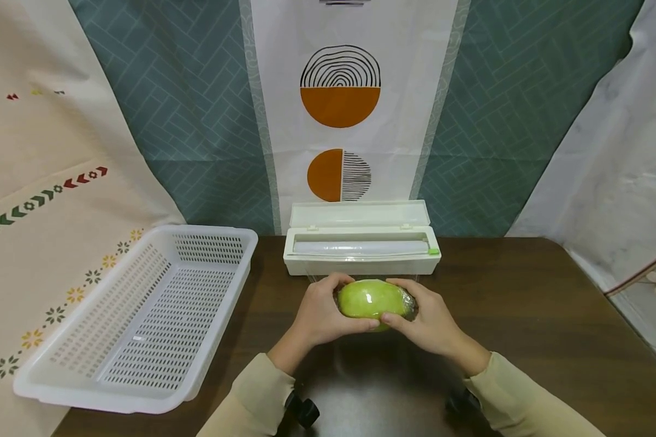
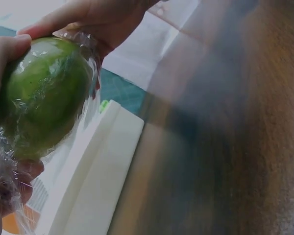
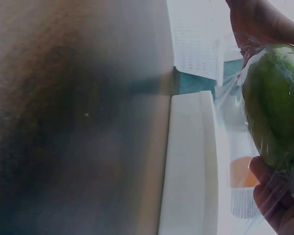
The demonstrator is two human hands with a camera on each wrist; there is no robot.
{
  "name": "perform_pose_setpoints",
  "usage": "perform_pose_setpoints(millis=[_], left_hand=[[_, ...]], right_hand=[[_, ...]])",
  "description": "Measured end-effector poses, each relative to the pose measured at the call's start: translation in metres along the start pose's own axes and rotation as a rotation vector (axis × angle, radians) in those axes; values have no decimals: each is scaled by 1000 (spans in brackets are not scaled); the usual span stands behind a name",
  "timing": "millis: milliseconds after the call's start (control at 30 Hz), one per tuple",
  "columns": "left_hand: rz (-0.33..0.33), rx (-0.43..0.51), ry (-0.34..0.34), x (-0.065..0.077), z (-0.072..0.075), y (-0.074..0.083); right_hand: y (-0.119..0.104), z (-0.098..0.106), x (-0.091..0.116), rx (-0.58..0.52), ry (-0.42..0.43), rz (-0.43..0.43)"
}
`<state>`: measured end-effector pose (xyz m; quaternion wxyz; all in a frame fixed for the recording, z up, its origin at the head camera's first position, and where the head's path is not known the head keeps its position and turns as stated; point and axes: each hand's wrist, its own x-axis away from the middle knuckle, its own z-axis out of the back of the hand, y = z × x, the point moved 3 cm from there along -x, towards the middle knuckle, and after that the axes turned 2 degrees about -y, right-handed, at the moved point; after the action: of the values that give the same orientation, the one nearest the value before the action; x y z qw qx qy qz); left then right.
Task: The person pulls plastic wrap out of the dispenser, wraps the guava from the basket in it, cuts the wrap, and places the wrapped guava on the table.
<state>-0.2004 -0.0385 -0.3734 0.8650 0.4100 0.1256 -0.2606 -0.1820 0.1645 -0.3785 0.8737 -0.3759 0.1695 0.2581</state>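
Both hands hold a green mango (image 1: 368,299) wrapped in clear cling film (image 2: 92,51), raised over the table in front of a white film dispenser (image 1: 363,267). My left hand (image 1: 322,311) grips its left end, thumb across the near side. The right hand (image 1: 432,320) grips the other end, where the film is bunched and crinkled. In the left wrist view, film also gathers at the mango's lower end, by the fingers. Loose film stretches beside the mango (image 3: 274,105) in the right wrist view. The far-side fingertips are partly hidden in the head view.
The dispenser's lid (image 1: 360,213) stands raised, and a film roll (image 1: 360,247) lies inside. A white slotted plastic basket (image 1: 196,382) is at the left on the dark wooden table (image 1: 524,315). Patterned cloths (image 1: 196,121) hang behind and at the sides.
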Motion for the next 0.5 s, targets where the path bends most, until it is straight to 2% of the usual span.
perform_pose_setpoints(millis=[500], left_hand=[[122, 16, -136, -1, -16, -22]], right_hand=[[20, -17, 2, 56, -97, -88]])
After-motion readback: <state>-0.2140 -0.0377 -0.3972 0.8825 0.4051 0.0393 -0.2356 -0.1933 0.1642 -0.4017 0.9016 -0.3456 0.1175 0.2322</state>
